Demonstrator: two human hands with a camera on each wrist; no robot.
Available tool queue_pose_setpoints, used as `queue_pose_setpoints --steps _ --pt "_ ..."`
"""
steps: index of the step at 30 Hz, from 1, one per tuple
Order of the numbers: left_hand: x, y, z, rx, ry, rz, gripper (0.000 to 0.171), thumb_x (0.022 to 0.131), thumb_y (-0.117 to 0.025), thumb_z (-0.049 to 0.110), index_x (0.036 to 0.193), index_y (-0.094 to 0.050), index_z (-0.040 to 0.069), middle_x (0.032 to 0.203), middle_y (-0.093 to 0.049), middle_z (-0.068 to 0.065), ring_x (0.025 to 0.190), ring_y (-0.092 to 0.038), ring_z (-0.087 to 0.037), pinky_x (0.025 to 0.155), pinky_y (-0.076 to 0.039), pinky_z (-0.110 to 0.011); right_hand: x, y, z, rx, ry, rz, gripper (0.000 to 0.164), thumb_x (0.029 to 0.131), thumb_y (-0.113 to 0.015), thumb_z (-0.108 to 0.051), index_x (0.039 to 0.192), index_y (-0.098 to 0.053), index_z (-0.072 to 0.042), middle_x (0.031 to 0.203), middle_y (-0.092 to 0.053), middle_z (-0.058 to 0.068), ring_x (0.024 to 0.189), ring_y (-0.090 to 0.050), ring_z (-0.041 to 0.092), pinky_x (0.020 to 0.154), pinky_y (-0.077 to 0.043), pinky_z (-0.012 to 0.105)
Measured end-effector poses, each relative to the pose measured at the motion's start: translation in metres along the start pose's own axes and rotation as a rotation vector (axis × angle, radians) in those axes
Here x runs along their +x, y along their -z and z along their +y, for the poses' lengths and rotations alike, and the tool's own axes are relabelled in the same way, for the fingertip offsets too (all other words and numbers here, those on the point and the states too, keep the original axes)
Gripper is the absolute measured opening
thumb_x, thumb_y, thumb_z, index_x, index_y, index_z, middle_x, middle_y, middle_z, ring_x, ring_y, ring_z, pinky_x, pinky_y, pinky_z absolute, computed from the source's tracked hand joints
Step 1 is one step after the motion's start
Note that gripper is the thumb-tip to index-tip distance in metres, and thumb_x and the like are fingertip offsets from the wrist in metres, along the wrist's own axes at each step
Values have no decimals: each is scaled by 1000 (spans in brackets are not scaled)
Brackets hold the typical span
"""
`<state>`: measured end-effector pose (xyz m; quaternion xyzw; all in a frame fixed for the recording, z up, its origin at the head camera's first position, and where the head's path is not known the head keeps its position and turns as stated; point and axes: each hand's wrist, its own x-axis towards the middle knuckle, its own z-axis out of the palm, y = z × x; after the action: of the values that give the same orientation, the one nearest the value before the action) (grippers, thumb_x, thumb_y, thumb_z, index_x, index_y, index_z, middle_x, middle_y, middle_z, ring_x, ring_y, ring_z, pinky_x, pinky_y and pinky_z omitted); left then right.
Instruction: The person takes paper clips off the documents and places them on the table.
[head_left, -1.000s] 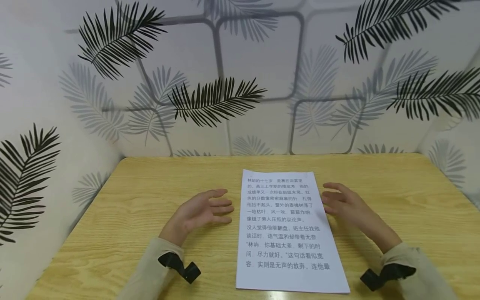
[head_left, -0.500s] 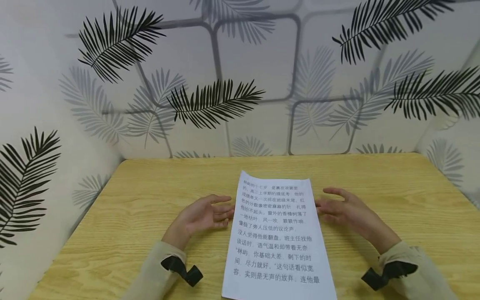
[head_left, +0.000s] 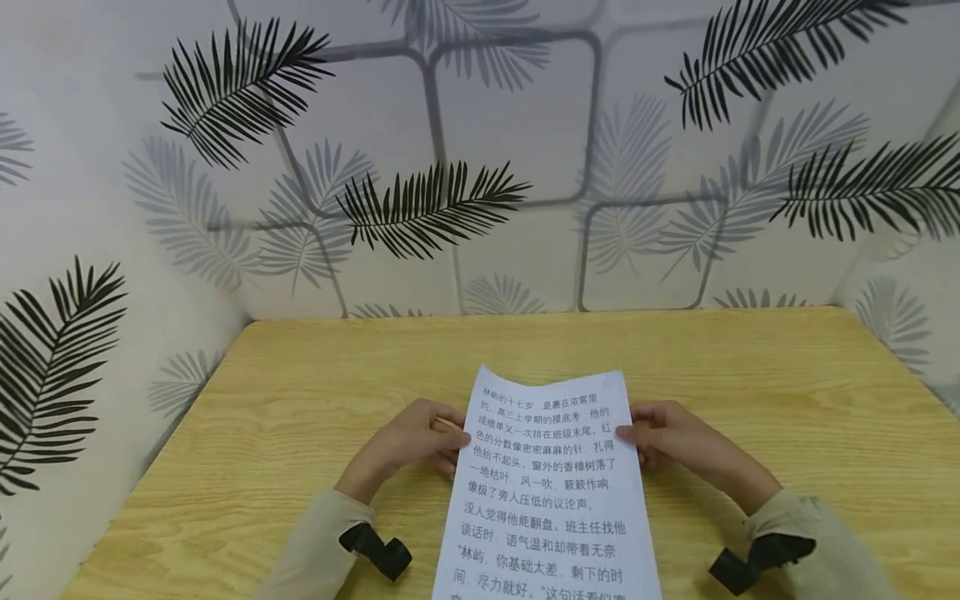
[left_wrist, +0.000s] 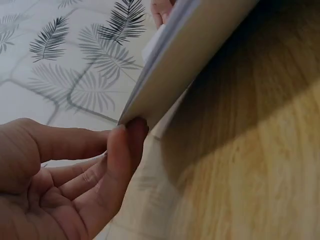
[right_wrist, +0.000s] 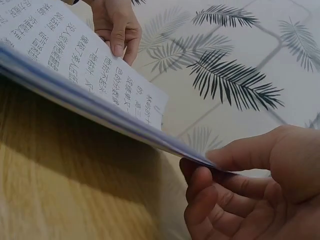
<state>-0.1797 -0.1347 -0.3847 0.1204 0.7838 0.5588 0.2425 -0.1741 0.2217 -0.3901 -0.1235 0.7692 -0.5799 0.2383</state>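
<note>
A thin stack of printed paper [head_left: 551,483], covered in lines of Chinese characters, is held up off the table with its top edge bowed. My left hand [head_left: 408,442] pinches its left edge, thumb on the printed face and fingers behind. On the opposite edge my right hand [head_left: 678,442] pinches the stack the same way. In the left wrist view, the left hand [left_wrist: 75,175] grips the paper's edge, and the underside shows above the wood. Several layered edges of the stack [right_wrist: 100,112] show in the right wrist view, where the right hand [right_wrist: 250,185] holds it.
A light wooden table [head_left: 315,367] lies beneath the hands. Behind it stands a wall [head_left: 517,117] with a leaf and rounded-frame pattern. Black bands with small blocks [head_left: 375,550] sit on both wrists.
Both hands have gone from loose fingers beside the paper stack to pinching its two edges. The stack has shifted toward the person, and its top edge now bows.
</note>
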Motion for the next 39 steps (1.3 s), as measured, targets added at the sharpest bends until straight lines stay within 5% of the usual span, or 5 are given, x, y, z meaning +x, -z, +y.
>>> queue_pose_setpoints --steps 6,13,20,29,39 --pt "-1 12 10 -42 -51 -29 26 92 -62 4 116 -60 -8 91 -72 -17 71 -70 -23 69 -62 -41 -5 2 -20 -56 55 92 38 97 -60 -18 121 -54 10 98 -69 12 75 -62 17 68 -57 30" --pt "-4 29 44 -74 -123 -108 29 92 -63 4 118 -61 -8 95 -71 -21 73 -71 -29 77 -57 -57 -14 11 -46 -36 142 137 40 97 -59 -16 124 -52 12 101 -69 14 82 -68 20 71 -59 32" --pt "-5 30 66 -39 -195 -29 25 92 -64 3 114 -63 -9 93 -71 -21 72 -71 -31 69 -61 -48 -20 16 -72 -112 207 167 33 98 -58 -16 119 -56 9 96 -70 6 79 -66 18 70 -57 29" --pt "-13 38 80 24 -286 99 18 91 -64 1 104 -65 -11 89 -71 -21 68 -71 -31 64 -62 -45 -19 25 -93 -157 396 166 21 97 -55 -4 114 -58 9 94 -71 3 78 -66 18 67 -55 26" --pt "-7 41 79 28 -360 209 20 92 -64 6 105 -67 -10 86 -71 -19 65 -69 -27 62 -62 -45 -13 34 -96 -257 398 198 14 98 -54 -5 105 -60 6 79 -63 2 69 -56 18 59 -46 27"
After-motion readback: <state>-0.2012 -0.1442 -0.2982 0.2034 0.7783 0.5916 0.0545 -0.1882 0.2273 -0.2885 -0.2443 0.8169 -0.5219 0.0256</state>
